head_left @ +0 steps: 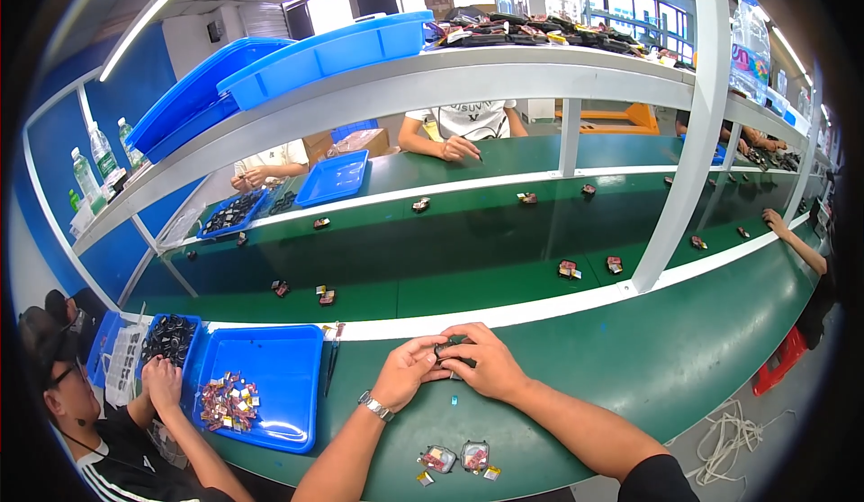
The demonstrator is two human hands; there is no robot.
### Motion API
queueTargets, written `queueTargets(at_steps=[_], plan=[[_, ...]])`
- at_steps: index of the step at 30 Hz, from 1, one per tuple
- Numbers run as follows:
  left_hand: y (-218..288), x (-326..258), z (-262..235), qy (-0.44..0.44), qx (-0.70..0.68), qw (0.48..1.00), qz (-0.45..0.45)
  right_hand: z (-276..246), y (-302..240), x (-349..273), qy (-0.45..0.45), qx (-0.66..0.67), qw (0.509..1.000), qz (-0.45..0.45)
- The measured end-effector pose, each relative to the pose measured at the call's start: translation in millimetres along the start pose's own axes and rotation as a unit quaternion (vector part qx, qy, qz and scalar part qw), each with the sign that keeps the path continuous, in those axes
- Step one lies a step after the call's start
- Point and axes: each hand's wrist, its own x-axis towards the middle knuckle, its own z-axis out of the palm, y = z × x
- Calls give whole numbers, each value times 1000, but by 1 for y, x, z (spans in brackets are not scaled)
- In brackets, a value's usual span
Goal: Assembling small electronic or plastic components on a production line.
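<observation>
Green covers the worktop where the person's two hands meet at its far edge, just short of the white strip that borders the conveyor belt. The left hand, with a metal watch on its wrist, and the right hand are closed together around a small dark part, fingers curled over it so that only its top shows between them. Nearer the person, two small square assemblies lie side by side on the worktop, with tiny yellow bits beside them. A small pale blue piece sits just below the hands. To the left stands a blue tray holding a heap of small mixed-colour parts; a thin tool lies along its right side. A neighbouring person's hand rests at a second blue bin of black parts. Small parts ride well apart on the belt
</observation>
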Motion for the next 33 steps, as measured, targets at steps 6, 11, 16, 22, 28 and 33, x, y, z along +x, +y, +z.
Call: queueTargets(at_steps=[6, 11, 16, 22, 28, 33], plan=[[-4, 0, 0, 14, 7, 1000, 9, 10, 4, -2, 33, 34, 999, 25], [-7, 0, 2, 24, 8, 1000, 18, 11, 3, -2, 49, 13, 999, 18], [-7, 0, 2, 31, 8, 999, 32, 11, 3, -2, 44, 19, 998, 28], [-9, 0, 1, 37, -3, 999, 35, 6, 3, -3, 15, 17, 1000, 9], [-5, 0, 4, 39, -8, 998, 46, 3, -1, 1, 31, -15, 998, -48], [-11, 0, -1, 30, -12, 998, 46, 8, -2, -2, 59, 7, 998, -11]])
